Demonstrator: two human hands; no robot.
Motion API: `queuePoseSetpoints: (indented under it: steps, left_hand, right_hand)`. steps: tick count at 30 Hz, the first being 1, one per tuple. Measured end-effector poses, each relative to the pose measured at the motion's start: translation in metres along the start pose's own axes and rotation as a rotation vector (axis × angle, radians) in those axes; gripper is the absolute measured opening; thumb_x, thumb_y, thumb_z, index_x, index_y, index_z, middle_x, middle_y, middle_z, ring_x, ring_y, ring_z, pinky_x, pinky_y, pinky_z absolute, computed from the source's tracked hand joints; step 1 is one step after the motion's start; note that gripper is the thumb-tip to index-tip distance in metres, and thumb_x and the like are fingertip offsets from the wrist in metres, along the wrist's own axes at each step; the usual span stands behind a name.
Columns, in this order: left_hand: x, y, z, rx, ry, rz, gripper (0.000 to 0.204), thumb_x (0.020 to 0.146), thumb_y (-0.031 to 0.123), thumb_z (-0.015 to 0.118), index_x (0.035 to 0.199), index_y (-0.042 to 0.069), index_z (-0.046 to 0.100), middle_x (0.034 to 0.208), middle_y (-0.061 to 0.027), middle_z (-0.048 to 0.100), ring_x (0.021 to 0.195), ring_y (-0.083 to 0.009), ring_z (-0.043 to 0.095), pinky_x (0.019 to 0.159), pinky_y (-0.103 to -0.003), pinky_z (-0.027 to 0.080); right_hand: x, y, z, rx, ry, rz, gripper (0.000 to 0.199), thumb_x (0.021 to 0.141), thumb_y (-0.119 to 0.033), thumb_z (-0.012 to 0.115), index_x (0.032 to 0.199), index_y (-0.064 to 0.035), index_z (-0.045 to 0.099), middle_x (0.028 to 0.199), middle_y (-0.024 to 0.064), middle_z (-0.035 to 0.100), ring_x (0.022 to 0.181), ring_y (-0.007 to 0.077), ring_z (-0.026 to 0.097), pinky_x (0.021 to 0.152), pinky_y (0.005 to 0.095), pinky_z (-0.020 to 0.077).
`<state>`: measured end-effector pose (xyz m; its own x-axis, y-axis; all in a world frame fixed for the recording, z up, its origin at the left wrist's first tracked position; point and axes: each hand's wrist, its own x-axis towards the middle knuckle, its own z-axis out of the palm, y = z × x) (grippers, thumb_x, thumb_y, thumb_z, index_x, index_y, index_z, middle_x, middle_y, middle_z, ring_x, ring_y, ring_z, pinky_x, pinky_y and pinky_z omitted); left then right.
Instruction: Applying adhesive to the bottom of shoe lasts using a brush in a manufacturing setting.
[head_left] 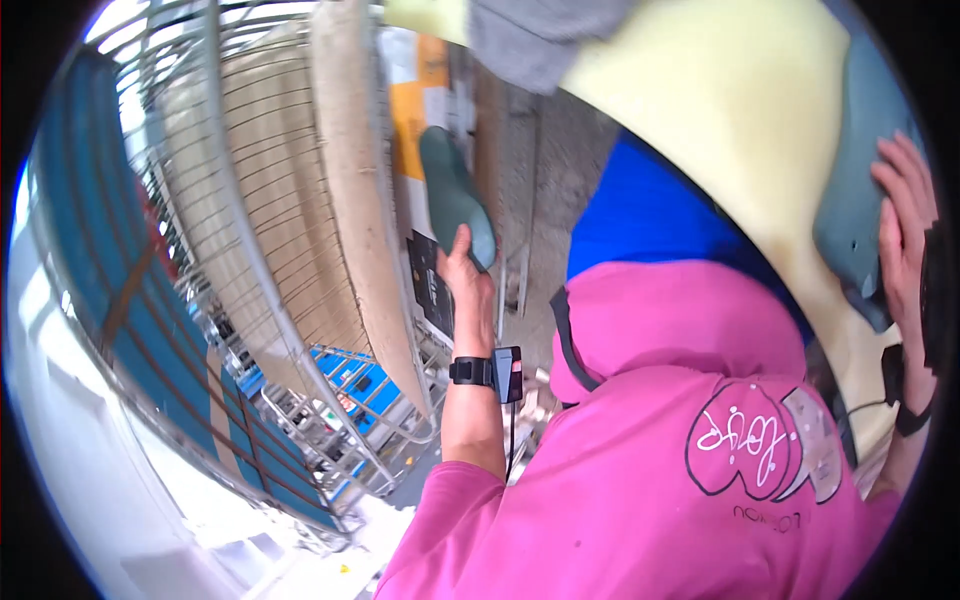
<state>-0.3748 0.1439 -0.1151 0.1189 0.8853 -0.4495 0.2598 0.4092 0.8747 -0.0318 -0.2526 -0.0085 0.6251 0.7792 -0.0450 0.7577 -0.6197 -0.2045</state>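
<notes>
My left hand (pixel 465 275) is closed around the heel end of a dark green shoe sole (pixel 447 185), its thumb lying on the face. The sole stands nearly upright, away from the pale yellow tabletop. At the far right edge, my right hand (pixel 905 225) grips the side of a larger-looking, blue-green shoe sole (pixel 855 205), with its fingers pressed along the border. A small dark hole shows near this sole's lower end. It overlaps the yellow tabletop (pixel 730 80), and I cannot tell whether it rests there. Part of the right hand is cut off by the picture's rim.
Grey cloth (pixel 535 40) lies on the tabletop's far part. Left of me stand wire-mesh cage trolleys (pixel 235 170) with cardboard sheets (pixel 350 150) and a blue panel (pixel 120 250). Something bright blue (pixel 640 215) shows below the table's edge. A small device (pixel 509 375) hangs by my left wrist.
</notes>
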Motion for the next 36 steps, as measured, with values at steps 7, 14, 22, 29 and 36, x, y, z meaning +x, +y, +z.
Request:
queuePoseSetpoints:
  steps: [7, 14, 22, 29, 36]
  left_hand:
    - [0.046, -0.029, 0.060, -0.356, 0.157, -0.108, 0.031, 0.085, 0.016, 0.061, 0.110, 0.003, 0.050, 0.086, -0.0125, 0.062, 0.071, -0.0286, 0.063, 0.051, -0.039, 0.053]
    - [0.154, -0.149, -0.094, -0.412, 0.345, -0.272, 0.026, 0.082, 0.012, 0.058, 0.107, 0.006, 0.054, 0.094, -0.0110, 0.062, 0.082, -0.0250, 0.062, 0.057, -0.037, 0.054]
    - [-0.025, 0.073, 0.079, 0.695, 0.144, 1.395, 0.039, 0.070, 0.004, 0.059, 0.108, -0.001, 0.054, 0.110, -0.0251, 0.051, 0.104, -0.0396, 0.051, 0.088, -0.048, 0.041]
    - [0.081, 0.096, 0.036, 1.390, 0.050, 0.846, 0.056, 0.072, 0.001, 0.050, 0.128, 0.000, 0.041, 0.125, -0.0251, 0.044, 0.120, -0.0409, 0.039, 0.099, -0.050, 0.030]
    - [0.103, 0.068, 0.076, 1.397, -0.093, 1.111, 0.044, 0.076, 0.008, 0.057, 0.118, -0.004, 0.047, 0.111, -0.0206, 0.054, 0.107, -0.0364, 0.050, 0.091, -0.044, 0.039]
  right_hand:
    - [-0.040, 0.015, 0.024, 0.107, 0.237, 0.052, 0.022, 0.072, 0.008, 0.047, 0.091, 0.0028, 0.055, 0.115, 0.0186, 0.053, 0.122, 0.0385, 0.042, 0.102, 0.0459, 0.0329]
    - [-0.035, -0.010, 0.007, 0.254, 0.267, -0.130, 0.017, 0.071, 0.004, 0.049, 0.086, 0.0023, 0.054, 0.109, 0.0185, 0.052, 0.117, 0.0391, 0.043, 0.097, 0.0460, 0.0347]
    - [-0.043, 0.004, 0.014, 0.192, 0.245, -0.070, 0.011, 0.076, 0.003, 0.047, 0.085, 0.0012, 0.052, 0.106, 0.0169, 0.052, 0.115, 0.0382, 0.044, 0.095, 0.0462, 0.0348]
    - [-0.038, -0.017, 0.000, 0.206, 0.272, -0.046, 0.012, 0.074, 0.001, 0.049, 0.084, 0.0012, 0.055, 0.107, 0.0170, 0.053, 0.117, 0.0370, 0.044, 0.094, 0.0459, 0.0359]
    - [-0.045, -0.025, -0.012, 0.139, 0.366, -0.037, 0.015, 0.066, 0.001, 0.058, 0.080, -0.0017, 0.059, 0.100, 0.0131, 0.059, 0.108, 0.0331, 0.052, 0.084, 0.0439, 0.0429]
